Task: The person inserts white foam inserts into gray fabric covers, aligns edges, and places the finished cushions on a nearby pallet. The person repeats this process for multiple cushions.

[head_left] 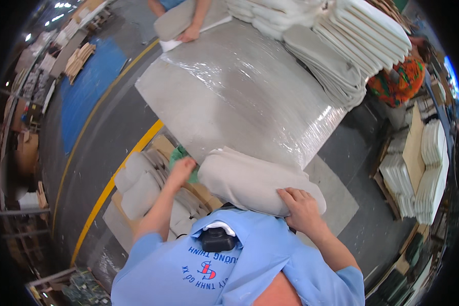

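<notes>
the right hand has its fingers clamped over the near edge of a beige padded fabric cushion, steadying it on the plastic-wrapped table, while the left hand pinches its far end.

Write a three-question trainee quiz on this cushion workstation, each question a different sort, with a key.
1. True or false: the right hand rests on the near end of the beige cushion.
2. Multiple choice: what covers the table? A. bare wood B. clear plastic film C. blue cloth
3. Fill in: beside the left hand lies a ____-coloured cloth.

Key: 1. true; 2. B; 3. green. A second person's hand presses another cushion at the far edge, near the stacked cushions.
</notes>
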`<state>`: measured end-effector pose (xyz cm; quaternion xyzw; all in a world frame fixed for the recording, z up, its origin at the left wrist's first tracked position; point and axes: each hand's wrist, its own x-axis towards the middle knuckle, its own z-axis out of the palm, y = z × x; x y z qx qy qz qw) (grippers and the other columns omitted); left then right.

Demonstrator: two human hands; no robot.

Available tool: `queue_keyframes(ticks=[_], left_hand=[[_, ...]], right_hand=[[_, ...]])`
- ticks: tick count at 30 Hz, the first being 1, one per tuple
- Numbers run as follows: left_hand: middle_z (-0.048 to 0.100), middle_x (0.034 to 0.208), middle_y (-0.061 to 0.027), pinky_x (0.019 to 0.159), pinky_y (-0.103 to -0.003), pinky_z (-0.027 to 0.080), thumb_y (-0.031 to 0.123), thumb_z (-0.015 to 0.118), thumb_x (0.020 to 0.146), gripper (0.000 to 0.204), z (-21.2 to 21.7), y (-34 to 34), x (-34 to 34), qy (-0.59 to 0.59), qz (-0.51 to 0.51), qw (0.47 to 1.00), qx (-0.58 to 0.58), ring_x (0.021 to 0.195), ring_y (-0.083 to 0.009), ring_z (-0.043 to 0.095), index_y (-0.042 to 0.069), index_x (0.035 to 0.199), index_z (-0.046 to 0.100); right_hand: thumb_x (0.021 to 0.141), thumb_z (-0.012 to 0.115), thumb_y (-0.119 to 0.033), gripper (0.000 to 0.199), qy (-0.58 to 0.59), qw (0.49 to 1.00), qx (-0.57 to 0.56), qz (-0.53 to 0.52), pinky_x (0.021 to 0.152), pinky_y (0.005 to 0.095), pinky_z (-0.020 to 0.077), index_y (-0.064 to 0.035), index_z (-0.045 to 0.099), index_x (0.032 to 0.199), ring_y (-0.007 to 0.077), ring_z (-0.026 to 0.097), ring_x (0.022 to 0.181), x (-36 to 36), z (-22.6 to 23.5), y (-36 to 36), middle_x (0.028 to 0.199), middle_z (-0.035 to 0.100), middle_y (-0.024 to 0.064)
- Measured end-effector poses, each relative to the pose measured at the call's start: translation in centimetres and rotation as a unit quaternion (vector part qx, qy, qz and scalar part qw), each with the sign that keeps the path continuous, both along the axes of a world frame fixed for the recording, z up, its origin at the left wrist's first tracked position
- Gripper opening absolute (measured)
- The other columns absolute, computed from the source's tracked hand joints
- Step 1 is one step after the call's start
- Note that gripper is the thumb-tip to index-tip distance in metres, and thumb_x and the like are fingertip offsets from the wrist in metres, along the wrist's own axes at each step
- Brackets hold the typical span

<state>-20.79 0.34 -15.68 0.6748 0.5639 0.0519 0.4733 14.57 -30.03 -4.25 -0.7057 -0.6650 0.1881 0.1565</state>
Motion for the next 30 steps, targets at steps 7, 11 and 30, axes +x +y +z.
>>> queue_keyframes(ticks=[7,11,30], left_hand=[[0.072,0.131,-0.0163,0.106,-0.033,0.051,0.031,0.072,0.102,0.054,2.2,-12.4,6.7,-0.153,-0.170,0.950,-0.213,0.121,-0.0220,0.067,-0.001,0.144,0.062],[0.064,0.142,-0.0200,0.111,-0.037,0.046,0.029,0.073,0.103,0.069,9.6,-14.5,16.5,-0.329,-0.118,0.902,-0.253,0.131,-0.0228,0.058,0.000,0.158,0.044],[0.074,0.116,-0.0117,0.093,-0.034,0.055,0.003,0.077,0.087,0.048,15.8,-6.7,21.5,-0.139,-0.319,0.936,-0.053,0.105,-0.0174,0.069,-0.004,0.132,0.063]], right_hand=[[0.080,0.080,-0.011,0.049,0.164,0.970,-0.077,-0.161,0.086,0.0407,0.0582,-0.0062,0.071,0.128,0.0341,0.076,0.096,4.2,2.9,2.5,0.108,0.078,0.0184],[0.083,0.081,-0.010,0.046,0.283,0.919,0.037,-0.274,0.085,0.0369,0.0577,-0.0036,0.072,0.128,0.0244,0.078,0.093,4.9,2.3,2.0,0.103,0.079,0.0193],[0.096,0.081,-0.030,0.070,0.706,0.448,0.159,-0.524,0.091,0.0323,0.0484,-0.0097,0.041,0.149,0.0199,0.056,0.117,2.5,-11.5,-1.6,0.133,0.057,0.0096]])
